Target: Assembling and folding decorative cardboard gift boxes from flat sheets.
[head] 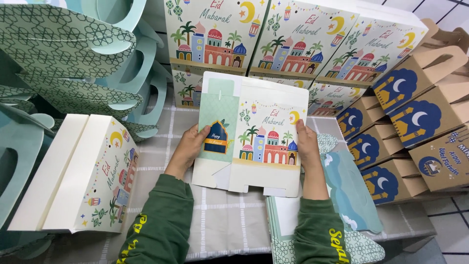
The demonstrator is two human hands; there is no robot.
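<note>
Both hands form the grip: left hand (pixel 188 146) and right hand (pixel 308 142) are closed on opposite side edges of a flat unfolded carton (pixel 251 134), held between them above the table (pixel 229 220). Its long axis runs hand to hand; both are equally near. Beyond it stand printed boxes (pixel 293 44); right, brown boxes (pixel 415 117); left, one box (pixel 78 176) lying.
</note>
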